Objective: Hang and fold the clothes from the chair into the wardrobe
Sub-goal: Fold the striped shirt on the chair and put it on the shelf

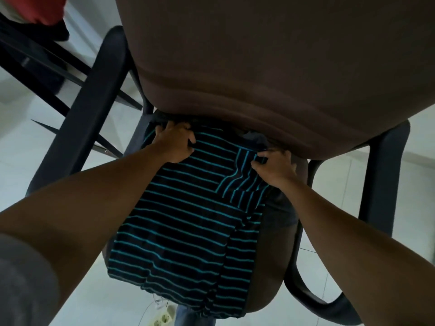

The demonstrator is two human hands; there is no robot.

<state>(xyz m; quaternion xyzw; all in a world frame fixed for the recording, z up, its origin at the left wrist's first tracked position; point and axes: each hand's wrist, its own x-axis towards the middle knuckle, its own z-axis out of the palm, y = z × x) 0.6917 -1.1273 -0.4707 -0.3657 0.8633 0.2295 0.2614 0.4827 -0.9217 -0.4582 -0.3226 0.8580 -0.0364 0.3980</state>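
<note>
striped shirt [188, 208] flat on chair [235, 55] seat | L hand [175, 143] & R hand [274, 167] both clamped on its top edge, by backrest

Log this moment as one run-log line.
left hand: grips striped shirt at top edge | right hand: grips shirt near collar | shirt: lying on chair seat, hem over front edge

The brown chair seat [270, 285] carries a black, teal-striped shirt [188, 220], spread from the seat's back edge under the backrest [259, 55] to its front edge, where the hem hangs over. The chair stands on a white tiled floor [70, 290].
</note>
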